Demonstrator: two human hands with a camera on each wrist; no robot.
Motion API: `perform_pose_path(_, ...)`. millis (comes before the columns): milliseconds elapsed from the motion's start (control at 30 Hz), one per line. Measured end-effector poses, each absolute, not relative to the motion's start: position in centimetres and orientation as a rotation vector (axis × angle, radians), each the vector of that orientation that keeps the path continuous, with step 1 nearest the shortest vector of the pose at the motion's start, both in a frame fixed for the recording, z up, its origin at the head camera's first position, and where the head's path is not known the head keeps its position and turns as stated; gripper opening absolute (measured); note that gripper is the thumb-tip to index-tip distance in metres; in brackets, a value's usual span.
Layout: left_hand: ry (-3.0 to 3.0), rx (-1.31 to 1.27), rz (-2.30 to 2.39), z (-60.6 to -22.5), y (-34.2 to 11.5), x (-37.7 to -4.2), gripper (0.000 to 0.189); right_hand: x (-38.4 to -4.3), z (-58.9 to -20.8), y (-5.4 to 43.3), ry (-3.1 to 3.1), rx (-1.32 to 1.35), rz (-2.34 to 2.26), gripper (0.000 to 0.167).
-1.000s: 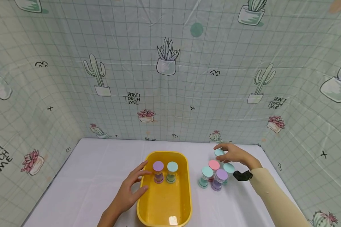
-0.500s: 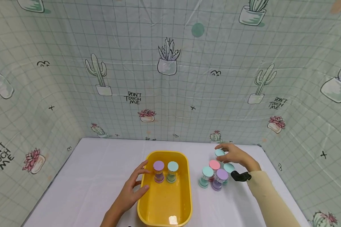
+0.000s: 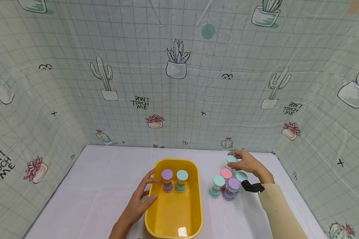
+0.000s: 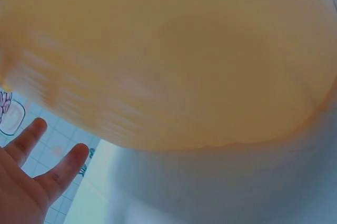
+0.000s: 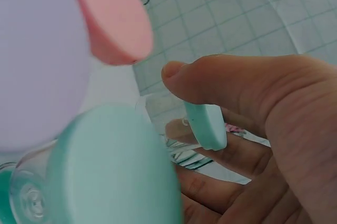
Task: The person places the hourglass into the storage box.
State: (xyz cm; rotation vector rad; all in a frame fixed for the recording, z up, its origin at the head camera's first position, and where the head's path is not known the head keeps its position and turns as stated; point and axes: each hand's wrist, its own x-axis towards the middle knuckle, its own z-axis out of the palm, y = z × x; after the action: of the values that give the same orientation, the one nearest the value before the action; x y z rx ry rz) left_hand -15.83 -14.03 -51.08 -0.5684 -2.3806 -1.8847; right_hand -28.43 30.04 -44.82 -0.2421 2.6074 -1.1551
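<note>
In the head view, my right hand [image 3: 248, 163] pinches a sand timer with a mint cap [image 3: 231, 159] at the back of a cluster, thumb in front and fingers behind. The right wrist view shows its mint cap [image 5: 209, 125] and clear body between thumb and fingers. Nearby stand timers with a pink cap [image 3: 226, 173], a purple cap [image 3: 234, 183] and mint caps [image 3: 218, 181]. My left hand [image 3: 136, 200] rests at the left rim of a yellow tray [image 3: 173, 219], fingers spread. Inside the tray, a purple timer [image 3: 167, 181] and a mint timer [image 3: 181, 181] stand upright.
A white cloth covers the table [image 3: 101, 186]. Behind and on both sides hangs a gridded curtain [image 3: 131, 73] printed with potted cacti. My right wrist wears a black band [image 3: 252, 186], close above the clustered timers.
My right forearm has swung slightly to the left while the hand stays at the back mint timer. The left hand and the tray hold their places.
</note>
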Motion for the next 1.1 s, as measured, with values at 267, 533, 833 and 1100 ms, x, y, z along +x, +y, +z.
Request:
perform_pose_path(267, -2.376, -0.587, -1.889, -51.3, -14.0, -15.8, 0.038, -27.9, -42.3, 29.5, 2.695, -0.292, -1.149, 0.060)
perform_pose_path(533, -2.372, -0.590, -1.882, -51.4, -13.8, -15.8, 0.038, -27.3, -39.6, 28.0, 2.824, -0.400, -1.146, 0.060)
perform_pose_path(833, -2.353, -0.585, -1.860, -51.6, -13.9, -15.7, 0.038, -26.1, -35.6, 24.7, 2.867, -0.505, -1.185, 0.056)
perform_pose_path(1100, -2.354, -0.593, -1.852, -51.8, -13.7, -15.5, 0.039, -24.6, -32.9, 21.1, 2.846, -0.691, -1.144, 0.048)
